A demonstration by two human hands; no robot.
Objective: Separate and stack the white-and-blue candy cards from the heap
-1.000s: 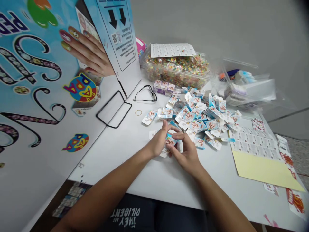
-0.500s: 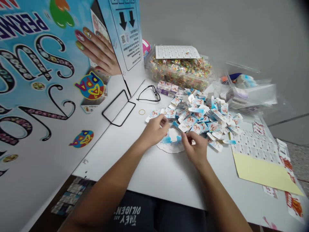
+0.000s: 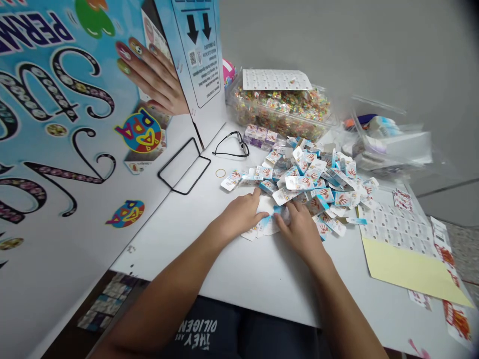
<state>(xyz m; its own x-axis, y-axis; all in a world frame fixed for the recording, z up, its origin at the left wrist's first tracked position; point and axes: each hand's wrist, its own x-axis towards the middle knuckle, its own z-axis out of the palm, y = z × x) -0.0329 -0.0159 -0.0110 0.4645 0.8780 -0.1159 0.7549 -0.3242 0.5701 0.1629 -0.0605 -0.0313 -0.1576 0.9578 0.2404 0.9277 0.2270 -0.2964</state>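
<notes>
A plain grey wall (image 3: 374, 40) stands behind a white table (image 3: 243, 279), with speckled floor (image 3: 466, 252) at right.

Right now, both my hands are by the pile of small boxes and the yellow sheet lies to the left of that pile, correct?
Not quite: in the head view, the yellow sheet lies to the right of the pile of small boxes.

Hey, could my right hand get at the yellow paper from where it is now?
Probably yes. Nothing seems to stand between the right hand and the yellow paper, lying flat off to the right; the pile of small printed boxes sits farther back.
</notes>
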